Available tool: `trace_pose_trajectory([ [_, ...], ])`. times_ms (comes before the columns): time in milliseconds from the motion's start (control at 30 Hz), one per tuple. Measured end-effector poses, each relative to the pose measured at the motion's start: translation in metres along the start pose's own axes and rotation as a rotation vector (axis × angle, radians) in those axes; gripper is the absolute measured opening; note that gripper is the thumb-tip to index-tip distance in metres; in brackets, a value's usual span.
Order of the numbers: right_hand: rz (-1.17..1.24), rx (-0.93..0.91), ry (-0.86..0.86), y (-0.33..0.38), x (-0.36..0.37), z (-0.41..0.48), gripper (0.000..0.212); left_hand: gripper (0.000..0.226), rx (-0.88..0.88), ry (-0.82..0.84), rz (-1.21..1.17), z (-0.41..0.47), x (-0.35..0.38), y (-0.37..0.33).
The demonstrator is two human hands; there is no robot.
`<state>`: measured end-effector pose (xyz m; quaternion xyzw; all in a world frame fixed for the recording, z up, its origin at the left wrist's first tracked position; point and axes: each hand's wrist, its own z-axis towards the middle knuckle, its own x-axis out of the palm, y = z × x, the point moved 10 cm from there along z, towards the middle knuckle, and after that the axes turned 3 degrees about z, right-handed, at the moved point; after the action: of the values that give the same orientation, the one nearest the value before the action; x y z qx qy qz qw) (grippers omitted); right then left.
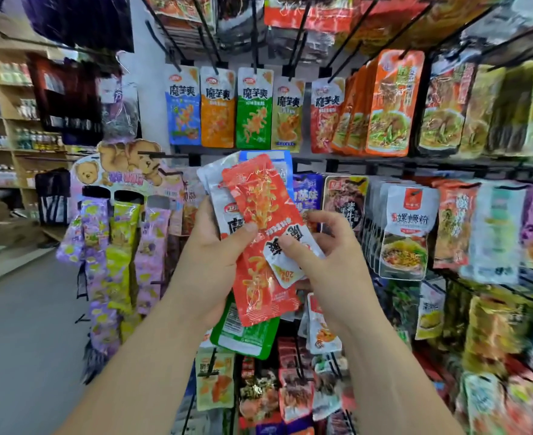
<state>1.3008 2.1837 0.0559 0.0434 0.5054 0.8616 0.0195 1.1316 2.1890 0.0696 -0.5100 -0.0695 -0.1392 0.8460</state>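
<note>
My left hand (210, 262) grips a stack of flat snack packets in front of the hanging rack. A red packet (258, 215) lies on top of the stack, upside down, with my left thumb pressed on it. A green packet (246, 335) sticks out below, and a white packet (210, 180) and a blue one (279, 160) show above. My right hand (328, 262) pinches the white labelled end (287, 262) of the top red packet between thumb and fingers.
A row of blue, orange, green, cream and red packets (254, 109) hangs on black pegs just above my hands. Noodle bags (405, 230) fill the rack to the right. A bear-topped cardboard stand (123, 233) stands left, with drink shelves (4, 120) and open floor beyond.
</note>
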Motion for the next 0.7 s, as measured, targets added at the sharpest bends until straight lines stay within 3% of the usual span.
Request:
trace_pose_trajectory([
  [100,0.024,0.055,-0.037,0.001,-0.005,-0.004,0.034,0.043,0.025,0.013,0.016,-0.002,0.003,-0.003],
  [233,-0.047,0.042,-0.074,0.005,-0.015,-0.006,0.049,0.043,0.061,0.041,0.047,-0.002,0.005,-0.007],
  [433,0.129,-0.023,-0.288,0.02,-0.059,0.001,0.019,0.045,0.104,-0.019,0.085,0.011,-0.001,-0.021],
  [700,0.3,-0.026,-0.258,0.051,-0.087,0.027,0.036,0.042,0.129,-0.095,0.117,0.032,-0.012,-0.037],
])
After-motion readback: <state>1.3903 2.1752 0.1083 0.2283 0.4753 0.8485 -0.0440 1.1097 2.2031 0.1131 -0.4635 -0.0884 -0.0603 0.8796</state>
